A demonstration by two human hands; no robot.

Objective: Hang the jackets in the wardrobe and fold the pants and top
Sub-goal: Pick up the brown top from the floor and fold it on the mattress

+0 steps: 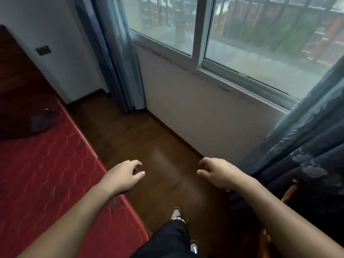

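Showing fingers loosely curled and holding nothing on left hand and right hand, above floor beside bed. Likely garment, dark, far up bed, well apart. Risk: snagging curtain at right on a careless turn.

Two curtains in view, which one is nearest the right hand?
The dark blue patterned fabric curtain at the right edge, just beside the right hand; the paler grey-blue curtain hangs away in the far corner.
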